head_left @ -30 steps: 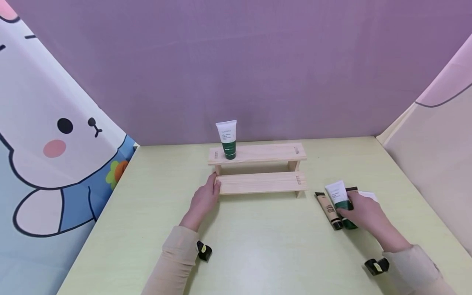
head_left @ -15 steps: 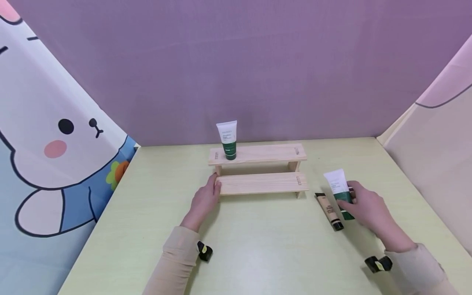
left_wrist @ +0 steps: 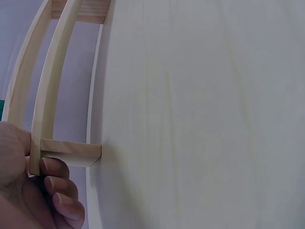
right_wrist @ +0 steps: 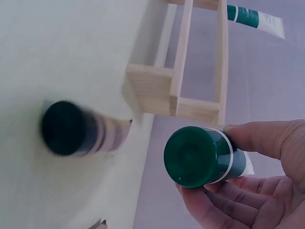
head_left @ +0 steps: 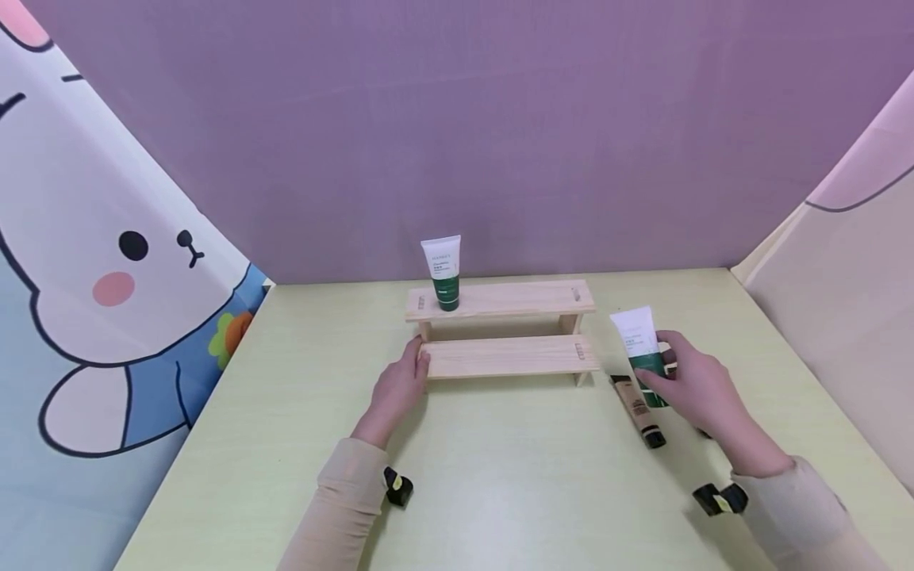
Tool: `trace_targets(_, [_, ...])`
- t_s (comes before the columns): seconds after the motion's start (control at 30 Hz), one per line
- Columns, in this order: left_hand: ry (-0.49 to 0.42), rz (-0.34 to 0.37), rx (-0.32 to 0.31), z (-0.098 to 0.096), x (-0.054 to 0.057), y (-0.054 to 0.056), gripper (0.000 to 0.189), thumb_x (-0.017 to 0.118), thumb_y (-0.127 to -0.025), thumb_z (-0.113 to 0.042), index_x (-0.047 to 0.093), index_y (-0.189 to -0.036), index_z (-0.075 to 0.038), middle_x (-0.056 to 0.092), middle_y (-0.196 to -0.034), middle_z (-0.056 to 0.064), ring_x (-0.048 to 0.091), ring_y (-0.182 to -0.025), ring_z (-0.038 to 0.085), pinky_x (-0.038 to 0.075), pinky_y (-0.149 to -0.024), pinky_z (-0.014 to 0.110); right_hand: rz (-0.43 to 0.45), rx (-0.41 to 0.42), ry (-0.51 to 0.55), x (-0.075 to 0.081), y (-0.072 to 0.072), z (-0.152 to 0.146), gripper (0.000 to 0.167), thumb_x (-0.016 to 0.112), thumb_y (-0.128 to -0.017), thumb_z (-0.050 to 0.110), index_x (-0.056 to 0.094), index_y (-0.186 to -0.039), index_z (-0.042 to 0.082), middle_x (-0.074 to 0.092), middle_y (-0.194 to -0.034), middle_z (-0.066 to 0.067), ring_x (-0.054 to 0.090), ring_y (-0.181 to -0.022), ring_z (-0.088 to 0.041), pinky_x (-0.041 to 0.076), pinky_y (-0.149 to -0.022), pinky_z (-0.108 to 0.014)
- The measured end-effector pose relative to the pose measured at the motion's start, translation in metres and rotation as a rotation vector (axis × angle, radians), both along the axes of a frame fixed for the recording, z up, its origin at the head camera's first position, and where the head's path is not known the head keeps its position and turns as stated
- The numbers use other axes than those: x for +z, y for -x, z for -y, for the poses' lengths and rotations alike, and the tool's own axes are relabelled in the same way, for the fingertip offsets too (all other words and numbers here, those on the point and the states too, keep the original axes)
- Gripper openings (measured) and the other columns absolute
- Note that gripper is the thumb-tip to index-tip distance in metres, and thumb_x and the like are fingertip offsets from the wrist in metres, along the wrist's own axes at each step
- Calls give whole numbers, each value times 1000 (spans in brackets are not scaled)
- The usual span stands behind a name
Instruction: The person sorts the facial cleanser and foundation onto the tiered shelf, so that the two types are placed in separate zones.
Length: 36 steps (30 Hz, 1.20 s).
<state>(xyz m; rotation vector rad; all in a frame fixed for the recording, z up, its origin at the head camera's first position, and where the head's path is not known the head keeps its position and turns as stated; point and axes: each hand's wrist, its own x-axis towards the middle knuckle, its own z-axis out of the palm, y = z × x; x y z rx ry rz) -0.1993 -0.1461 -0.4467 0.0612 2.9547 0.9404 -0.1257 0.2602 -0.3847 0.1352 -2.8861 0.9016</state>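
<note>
My right hand point(head_left: 705, 394) pinches a white and green squeeze tube point(head_left: 635, 337) between thumb and fingers, above the table at the right. In the right wrist view its green cap point(right_wrist: 190, 156) faces the camera. The left end of a two-step wooden rack point(head_left: 507, 357) is gripped by my left hand point(head_left: 395, 390), with fingers curled under the lower board point(left_wrist: 47, 109) in the left wrist view. A matching white and green tube point(head_left: 444, 274) stands cap-down on the upper step's left end.
A beige tube with a black cap point(head_left: 638, 412) lies on the table just below the held tube. Part of another dark item shows beneath my right wrist, mostly hidden. A purple cloth point(head_left: 500, 143) hangs close behind the rack.
My right hand has lifted the white and green tube off the table and carried it up and left toward the rack. The left hand stays on the rack.
</note>
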Motion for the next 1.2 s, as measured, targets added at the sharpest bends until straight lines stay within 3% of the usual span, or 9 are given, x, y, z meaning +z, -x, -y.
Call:
trace_targets(0.2, [-3, 7, 5, 0, 1, -1, 50, 38, -106, -34, 32, -152, -15, 63, -120, 24, 63, -96, 38, 48, -73, 48, -23, 35, 46, 7, 7, 11, 60, 69, -91, 21, 40, -137, -5, 63, -107, -31, 68, -83, -37, 52, -58, -40])
trace_targets(0.57, [8, -16, -10, -2, 2, -3, 50, 34, -107, -34, 34, -150, -10, 61, -123, 27, 62, -105, 43, 49, -79, 54, -34, 109, 141, 20, 26, 42, 58, 67, -93, 19, 38, -140, 4, 61, -110, -26, 67, -89, -39, 56, -59, -38])
trace_targets(0.9, [2, -20, -2, 0, 1, -4, 50, 34, -107, -34, 34, -150, -10, 62, -122, 25, 64, -99, 40, 49, -74, 51, -75, 187, 219, 31, 60, 88, 56, 69, -91, 11, 38, -138, 6, 61, -112, -25, 68, -92, -39, 57, -66, -42])
trace_targets(1.2, [-15, -13, 3, -1, 1, -3, 50, 36, -106, -34, 34, -151, -12, 66, -111, 23, 63, -78, 31, 47, -62, 42, -56, 181, 415, 44, 95, 132, 57, 70, -90, 9, 37, -136, 4, 57, -118, -19, 64, -102, -38, 55, -81, -45])
